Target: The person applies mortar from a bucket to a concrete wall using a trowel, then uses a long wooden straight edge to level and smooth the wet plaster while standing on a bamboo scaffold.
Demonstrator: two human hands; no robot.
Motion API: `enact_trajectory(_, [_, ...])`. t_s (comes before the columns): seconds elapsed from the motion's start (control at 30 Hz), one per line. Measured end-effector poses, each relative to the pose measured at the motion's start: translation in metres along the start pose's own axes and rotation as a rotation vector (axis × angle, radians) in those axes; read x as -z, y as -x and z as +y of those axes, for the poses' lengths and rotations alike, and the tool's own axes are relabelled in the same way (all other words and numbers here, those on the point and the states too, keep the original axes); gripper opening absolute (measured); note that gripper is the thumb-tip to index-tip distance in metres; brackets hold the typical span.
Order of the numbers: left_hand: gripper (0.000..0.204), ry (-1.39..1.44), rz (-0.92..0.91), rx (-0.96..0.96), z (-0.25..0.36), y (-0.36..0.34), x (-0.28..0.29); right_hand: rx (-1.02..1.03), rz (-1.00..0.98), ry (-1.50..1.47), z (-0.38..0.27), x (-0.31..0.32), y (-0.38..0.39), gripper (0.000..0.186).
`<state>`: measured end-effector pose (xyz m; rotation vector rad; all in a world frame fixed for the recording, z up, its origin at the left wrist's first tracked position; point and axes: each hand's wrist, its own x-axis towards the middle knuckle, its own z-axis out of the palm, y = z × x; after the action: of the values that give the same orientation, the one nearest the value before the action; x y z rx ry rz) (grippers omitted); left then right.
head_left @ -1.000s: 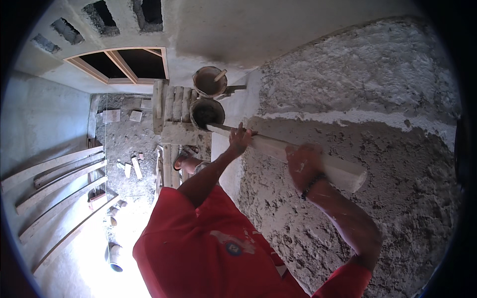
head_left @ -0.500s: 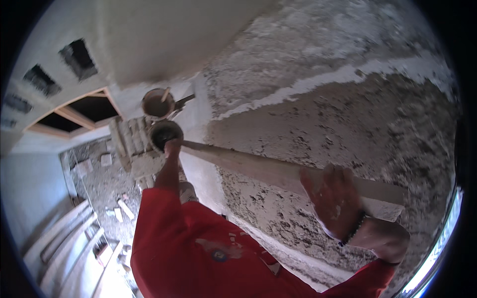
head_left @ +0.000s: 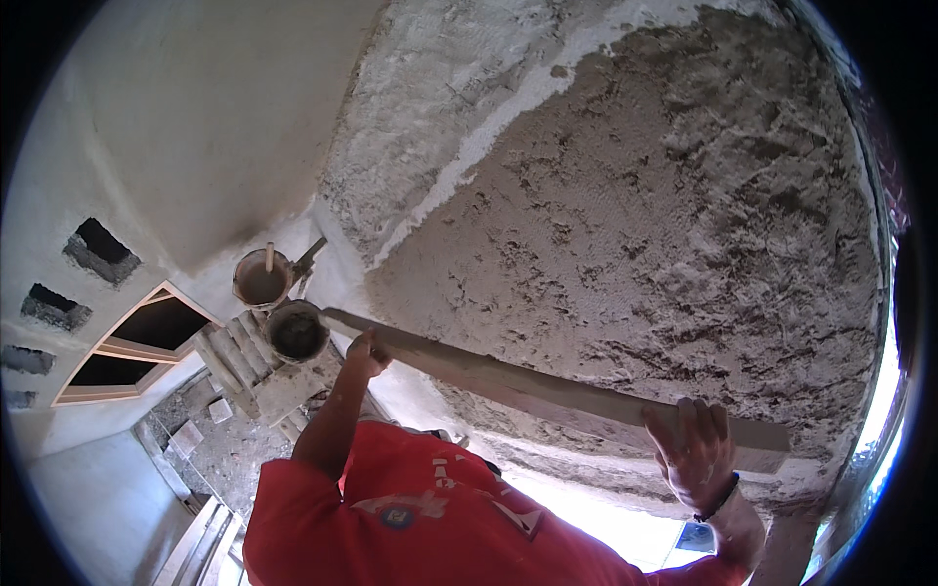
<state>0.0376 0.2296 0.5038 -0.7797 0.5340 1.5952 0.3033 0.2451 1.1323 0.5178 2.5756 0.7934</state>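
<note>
A long wooden straightedge board (head_left: 518, 383), smeared with mortar, runs across the lower part of a rough mortar-covered wall (head_left: 606, 254). My left hand (head_left: 368, 353) is closed on the board near its left end. Toward the right end, my right hand (head_left: 696, 454) has its fingers hooked over the board's upper edge, and a dark bracelet circles that wrist. The thumb of this hand shows on the board's front side. Whether the board touches the wall along its whole length cannot be made out.
Two mortar buckets stand at left: a nearer one (head_left: 297, 332) by the board's end, and one with a handle sticking out (head_left: 262, 278). Stacked logs (head_left: 239, 354) lie beside them. A wood-framed opening (head_left: 137, 342) and square holes are in the left wall.
My view has turned and shows more of the wall above. The board sits closer to the mortar's lower border. My right hand's fingers, earlier laid over the board, now hook its upper edge.
</note>
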Motion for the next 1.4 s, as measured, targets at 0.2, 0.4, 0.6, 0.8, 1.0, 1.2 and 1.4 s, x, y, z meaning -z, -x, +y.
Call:
enact_trajectory(0.2, [0.043, -0.145, -0.017, -0.201, -0.025, 0.03, -0.082, -0.247, 0.107, -0.071, 0.009, -0.102, 0.089, 0.055])
enact_trajectory(0.4, [0.039, -0.498, -0.252, -0.357, -0.063, 0.077, -0.192, -0.571, 0.244, -0.174, 0.0, -0.252, 0.193, 0.051])
enact_trajectory(0.6, [0.029, -0.651, -0.449, -0.504, -0.16, 0.139, -0.303, -0.97, 0.317, -0.089, -0.023, -0.354, 0.274, 0.047])
enact_trajectory(0.8, [0.031, -0.518, -0.552, -0.658, -0.204, 0.109, -0.345, -1.145, 0.402, -0.071, -0.013, -0.419, 0.282, 0.046])
enact_trajectory(1.0, [0.023, -0.475, -0.649, -0.994, -0.219, 0.153, -0.4, -1.221, 0.532, -0.033, -0.009, -0.414, 0.263, 0.061])
enact_trajectory(1.2, [0.034, -0.551, -0.969, -1.08, -0.208, 0.253, -0.487, -1.291, 0.649, -0.069, 0.01, -0.376, 0.236, 0.071])
enact_trajectory(1.4, [0.043, -0.747, -1.019, -1.118, -0.196, 0.33, -0.567, -1.33, 0.707, -0.026, 0.039, -0.328, 0.219, 0.059])
